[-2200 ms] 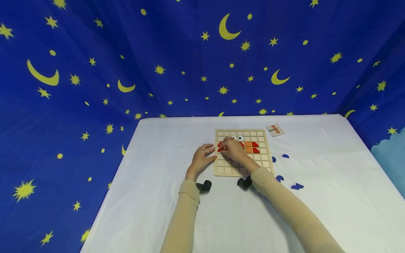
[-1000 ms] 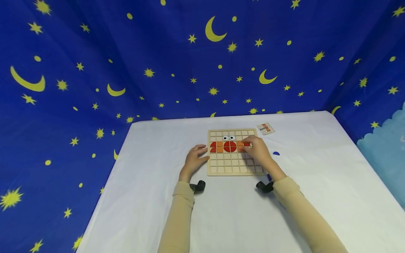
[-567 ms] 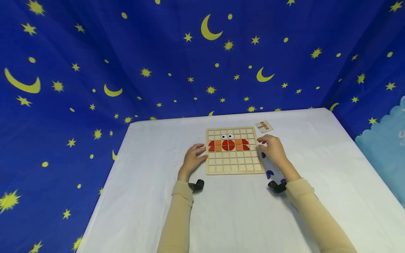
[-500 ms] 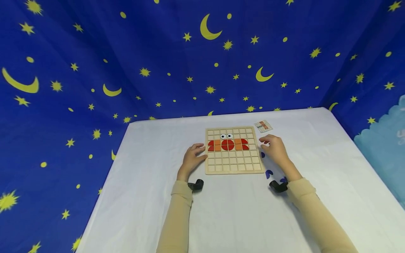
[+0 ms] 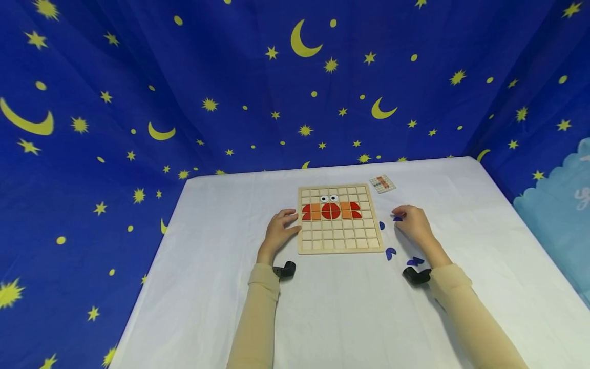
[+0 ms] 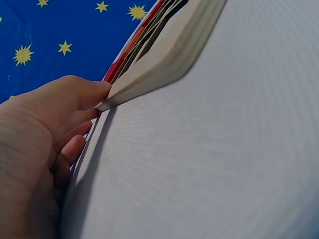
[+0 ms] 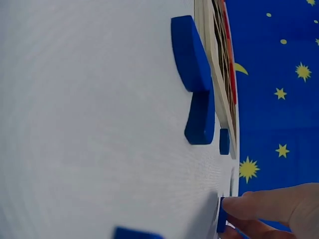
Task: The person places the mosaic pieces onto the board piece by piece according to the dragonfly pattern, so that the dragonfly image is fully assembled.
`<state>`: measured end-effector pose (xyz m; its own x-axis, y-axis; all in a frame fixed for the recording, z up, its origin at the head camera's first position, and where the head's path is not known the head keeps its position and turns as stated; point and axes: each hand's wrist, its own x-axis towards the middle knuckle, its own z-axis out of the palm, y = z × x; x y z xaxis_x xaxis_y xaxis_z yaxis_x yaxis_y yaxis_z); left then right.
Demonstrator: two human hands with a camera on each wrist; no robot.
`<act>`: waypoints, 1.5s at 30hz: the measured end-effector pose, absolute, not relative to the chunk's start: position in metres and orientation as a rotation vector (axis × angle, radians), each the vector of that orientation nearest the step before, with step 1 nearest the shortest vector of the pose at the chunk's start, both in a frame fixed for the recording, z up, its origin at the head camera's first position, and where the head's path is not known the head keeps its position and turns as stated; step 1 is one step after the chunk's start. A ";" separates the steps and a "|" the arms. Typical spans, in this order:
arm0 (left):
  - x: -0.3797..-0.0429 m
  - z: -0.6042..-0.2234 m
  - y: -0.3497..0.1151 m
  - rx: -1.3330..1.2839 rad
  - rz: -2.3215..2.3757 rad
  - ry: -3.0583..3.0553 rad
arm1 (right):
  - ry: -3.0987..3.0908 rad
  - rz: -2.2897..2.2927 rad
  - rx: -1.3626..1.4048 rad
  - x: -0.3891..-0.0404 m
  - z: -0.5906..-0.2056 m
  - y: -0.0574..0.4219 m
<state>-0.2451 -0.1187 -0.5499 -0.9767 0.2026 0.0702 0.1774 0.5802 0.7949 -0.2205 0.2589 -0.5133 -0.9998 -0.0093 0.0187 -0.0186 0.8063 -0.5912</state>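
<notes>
Across the back hangs a blue star-and-moon curtain [image 5: 258, 66]; before it, a white-covered table [image 5: 341, 312] bears a wooden grid board [image 5: 341, 251] holding red tiles [image 5: 335, 207] and orange tiles [image 5: 346, 206]. The left hand [image 5: 278, 230], fingers loosely spread, touches the board's left edge; to the board's right, the right hand [image 5: 415, 225] pinches a blue half-disc tile [image 7: 221, 217], other blue tiles [image 7: 192, 55] nearby.
</notes>
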 end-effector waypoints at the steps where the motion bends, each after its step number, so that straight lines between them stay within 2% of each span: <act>1: -0.245 -0.550 -0.119 0.331 1.392 2.765 | -2.977 0.981 0.006 -0.220 -0.513 0.259; 13: -0.246 -0.552 -0.118 0.328 1.383 2.785 | -3.124 0.971 -0.035 -0.218 -0.508 0.258; 25: -0.245 -0.552 -0.119 0.335 1.368 2.784 | -3.199 1.020 0.288 -0.222 -0.508 0.270; 45: -0.246 -0.552 -0.119 0.329 1.370 2.787 | -3.115 1.098 0.428 -0.224 -0.516 0.280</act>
<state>-0.2459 -0.1187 -0.5518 -0.9776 0.1964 0.0754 0.1797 0.5931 0.7848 -0.2238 0.2795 -0.5156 -0.9494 -0.3003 -0.0915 -0.1765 0.7516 -0.6355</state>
